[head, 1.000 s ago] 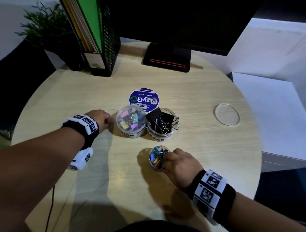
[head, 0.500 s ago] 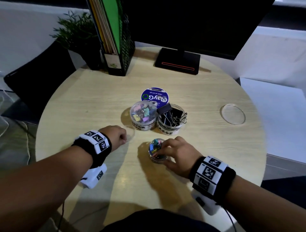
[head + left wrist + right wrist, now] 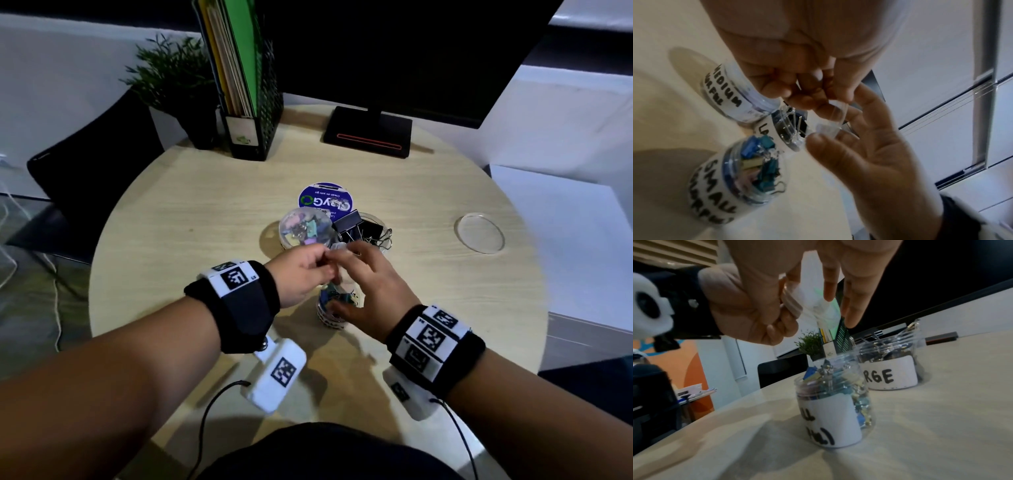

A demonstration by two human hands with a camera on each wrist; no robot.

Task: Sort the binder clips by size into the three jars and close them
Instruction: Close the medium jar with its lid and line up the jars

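Note:
Both hands meet above the open small jar (image 3: 334, 310), which is full of coloured clips. My left hand (image 3: 322, 263) pinches a small clear lid (image 3: 829, 118) at its fingertips. My right hand (image 3: 356, 270) has straight fingers (image 3: 851, 305) that touch the lid's far side, and its thumb (image 3: 818, 144) lies at the lid's edge. Behind them stand the medium jar (image 3: 305, 229) with pastel clips under a clear lid and the open large jar (image 3: 371, 233) with black clips sticking out. In the right wrist view the lid (image 3: 816, 305) hangs tilted over the small jar (image 3: 832, 405).
A large clear lid (image 3: 479, 233) lies on the round wooden table (image 3: 191, 212) at the right. A blue round sticker (image 3: 325, 200) lies behind the jars. At the back stand a monitor base (image 3: 368, 137), a black file holder (image 3: 250, 102) and a plant (image 3: 171, 72).
My left hand picked the small lid up from the table left of the medium jar and carried it over the small jar. My right hand left the small jar and rose to the lid.

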